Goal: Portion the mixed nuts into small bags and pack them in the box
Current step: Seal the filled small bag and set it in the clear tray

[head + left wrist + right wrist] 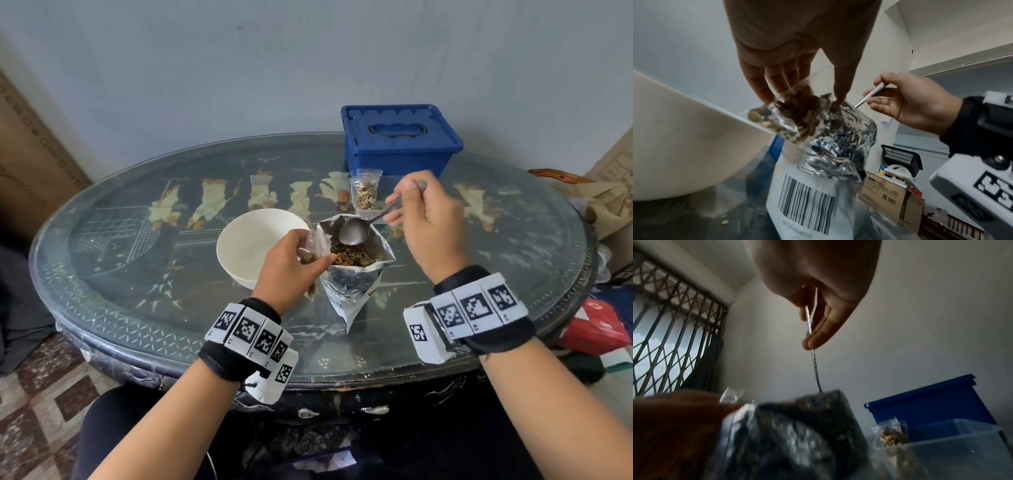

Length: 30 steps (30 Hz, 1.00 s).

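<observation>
An open foil pouch of mixed nuts point(356, 274) point(838, 142) stands at the middle of the table. My left hand point(291, 263) point(797, 78) pinches a small clear bag point(789, 116) partly filled with nuts, right against the pouch's left rim. My right hand point(424, 219) point(813, 331) holds a metal spoon point(356, 231) by its handle point(813, 356), its bowl over the pouch's mouth, just above the nuts. A filled small bag point(365, 193) point(892, 434) leans against the closed blue box point(399, 140) point(931, 404) at the back.
A white bowl point(257, 246) point(684, 138) sits just left of the pouch, close to my left hand. The oval glass-topped table point(137, 274) has free room left and right. Cardboard boxes and clutter point(892, 193) lie off the table's right side.
</observation>
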Tool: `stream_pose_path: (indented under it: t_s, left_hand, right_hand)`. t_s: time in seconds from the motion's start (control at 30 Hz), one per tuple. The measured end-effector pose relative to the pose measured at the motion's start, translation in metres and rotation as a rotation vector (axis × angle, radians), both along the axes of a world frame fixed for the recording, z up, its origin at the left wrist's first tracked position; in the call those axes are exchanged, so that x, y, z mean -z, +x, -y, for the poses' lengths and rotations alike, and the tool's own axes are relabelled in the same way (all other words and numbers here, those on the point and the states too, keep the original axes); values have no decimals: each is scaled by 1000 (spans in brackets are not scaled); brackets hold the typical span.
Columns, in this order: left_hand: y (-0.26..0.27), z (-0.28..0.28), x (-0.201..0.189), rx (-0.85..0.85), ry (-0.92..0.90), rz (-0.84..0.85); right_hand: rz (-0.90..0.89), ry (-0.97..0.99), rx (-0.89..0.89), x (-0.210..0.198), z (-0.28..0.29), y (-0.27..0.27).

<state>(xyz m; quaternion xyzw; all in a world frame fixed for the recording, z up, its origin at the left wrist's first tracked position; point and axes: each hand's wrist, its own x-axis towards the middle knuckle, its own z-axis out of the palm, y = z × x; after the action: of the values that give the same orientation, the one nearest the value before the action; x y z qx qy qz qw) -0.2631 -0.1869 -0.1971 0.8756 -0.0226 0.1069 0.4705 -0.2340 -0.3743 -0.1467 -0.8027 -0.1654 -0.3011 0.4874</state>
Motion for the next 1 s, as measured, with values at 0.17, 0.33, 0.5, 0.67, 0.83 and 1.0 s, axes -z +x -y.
stream_pose_path:
  t_s: [0.17, 0.33, 0.5, 0.67, 0.83, 1.0]
  left_hand:
    - [-1, 0, 3, -9, -2, -4]
    - [-2, -1, 5, -18, -1, -12]
    - [-2, 0, 7, -24, -3, -20]
    - [-2, 0, 7, -31, -7, -27]
    - [-2, 1, 8, -24, -1, -29]
    - [-3, 0, 8, -26, 6, -29]
  right_hand:
    - [90, -261, -91, 29, -3, -4]
    - [59, -291, -118, 43, -2, -6]
    - [5, -215, -74, 48, -2, -7]
    - [-55, -176, -57, 52, -1, -8]
    - [-181, -26, 17, 46, -1, -5]
    - [-321, 131, 79, 38, 0, -2]
